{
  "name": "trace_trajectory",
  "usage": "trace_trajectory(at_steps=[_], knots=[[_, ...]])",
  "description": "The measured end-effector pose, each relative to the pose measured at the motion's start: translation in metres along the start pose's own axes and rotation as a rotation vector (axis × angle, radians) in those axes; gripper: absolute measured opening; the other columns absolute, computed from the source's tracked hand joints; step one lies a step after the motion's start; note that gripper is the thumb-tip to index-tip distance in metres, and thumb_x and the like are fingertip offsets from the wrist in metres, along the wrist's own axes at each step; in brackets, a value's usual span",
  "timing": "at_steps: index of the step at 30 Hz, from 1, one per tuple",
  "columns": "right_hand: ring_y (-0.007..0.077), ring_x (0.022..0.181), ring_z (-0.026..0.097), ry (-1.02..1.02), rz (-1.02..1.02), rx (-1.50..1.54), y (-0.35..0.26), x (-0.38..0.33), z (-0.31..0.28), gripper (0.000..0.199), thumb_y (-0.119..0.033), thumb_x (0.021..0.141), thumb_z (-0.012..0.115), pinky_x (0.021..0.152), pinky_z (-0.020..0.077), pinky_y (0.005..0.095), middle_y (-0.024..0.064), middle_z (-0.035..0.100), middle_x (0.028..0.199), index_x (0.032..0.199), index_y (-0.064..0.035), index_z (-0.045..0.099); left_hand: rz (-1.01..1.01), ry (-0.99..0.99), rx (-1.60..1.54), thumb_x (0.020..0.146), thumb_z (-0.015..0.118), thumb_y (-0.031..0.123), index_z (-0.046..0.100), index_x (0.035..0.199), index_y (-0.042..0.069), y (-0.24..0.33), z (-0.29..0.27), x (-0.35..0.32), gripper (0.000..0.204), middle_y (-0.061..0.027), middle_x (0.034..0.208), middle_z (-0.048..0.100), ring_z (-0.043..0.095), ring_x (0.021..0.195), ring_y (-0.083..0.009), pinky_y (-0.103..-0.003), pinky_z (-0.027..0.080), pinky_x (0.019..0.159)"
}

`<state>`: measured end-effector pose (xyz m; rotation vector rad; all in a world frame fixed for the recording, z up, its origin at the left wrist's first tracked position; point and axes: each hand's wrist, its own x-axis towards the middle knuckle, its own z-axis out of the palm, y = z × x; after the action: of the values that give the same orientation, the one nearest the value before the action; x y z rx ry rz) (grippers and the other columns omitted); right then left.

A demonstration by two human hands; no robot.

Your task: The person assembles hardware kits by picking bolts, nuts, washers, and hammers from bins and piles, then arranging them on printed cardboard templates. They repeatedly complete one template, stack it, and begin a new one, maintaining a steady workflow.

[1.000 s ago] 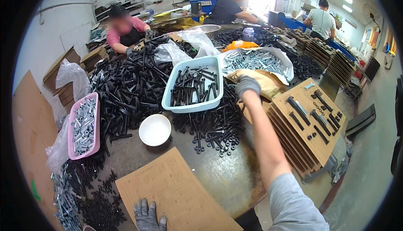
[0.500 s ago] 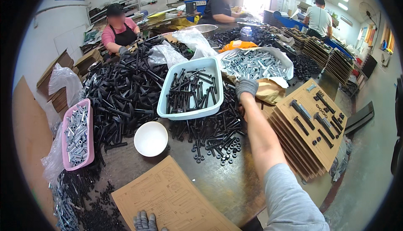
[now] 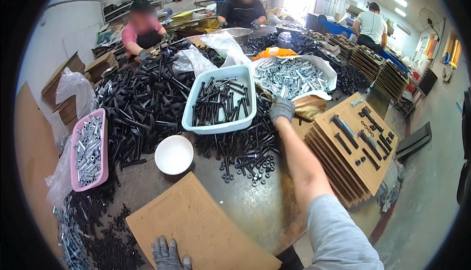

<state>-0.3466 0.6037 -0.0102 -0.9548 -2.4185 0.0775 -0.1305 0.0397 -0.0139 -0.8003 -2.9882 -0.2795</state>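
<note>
My left hand, in a grey glove, lies with fingers spread on a brown cardboard sheet printed with part outlines. My right hand, gloved too, is stretched forward to the near edge of a white bag filled with silver metal sleeves. Its fingers are curled; a silver piece shows at the fingertips, but whether it is held is unclear. Just left of that hand stands a light blue tub with black bolts in it. Loose black bolts and nuts lie below the tub.
A white bowl sits left of centre, and a pink basket of silver sleeves further left. A heap of black metal parts spreads behind. Stacked cardboard with sorted hardware on top is at right. Several people work beyond.
My right hand stays at the bag's edge, its fingers now nearer the silver sleeves. My left hand stays on the cardboard. The person at the far middle has turned to face the table.
</note>
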Motion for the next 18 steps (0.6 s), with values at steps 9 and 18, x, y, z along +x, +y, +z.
trace_trajectory(at_steps=[9,18], knots=[[0.0285,0.106,0.060,-0.185,-0.295,0.944,-0.042,-0.196,-0.123,0.029,-0.008,0.086,0.058,0.093,0.0460,0.0354,0.0163,0.062,0.114,0.115,-0.0047,0.060,-0.147,0.204,-0.417,0.087,0.054,0.034,0.040,0.136,-0.002,-0.043,0.011,-0.028,0.063,-0.0241,0.144,0.034,0.028,0.136,-0.0388,-0.045,0.018,0.114],[0.0378,0.129,0.040,-0.699,-0.437,0.827,-0.013,-0.402,-0.180,0.059,-0.034,0.090,0.057,0.108,0.0319,0.0393,0.0249,0.044,0.137,0.136,-0.0011,0.041,-0.536,0.350,-1.126,0.090,0.056,0.021,0.032,0.142,-0.002,-0.051,0.013,-0.083,0.061,-0.0151,0.139,0.042,0.041,0.126,-0.0231,-0.035,0.034,0.106]])
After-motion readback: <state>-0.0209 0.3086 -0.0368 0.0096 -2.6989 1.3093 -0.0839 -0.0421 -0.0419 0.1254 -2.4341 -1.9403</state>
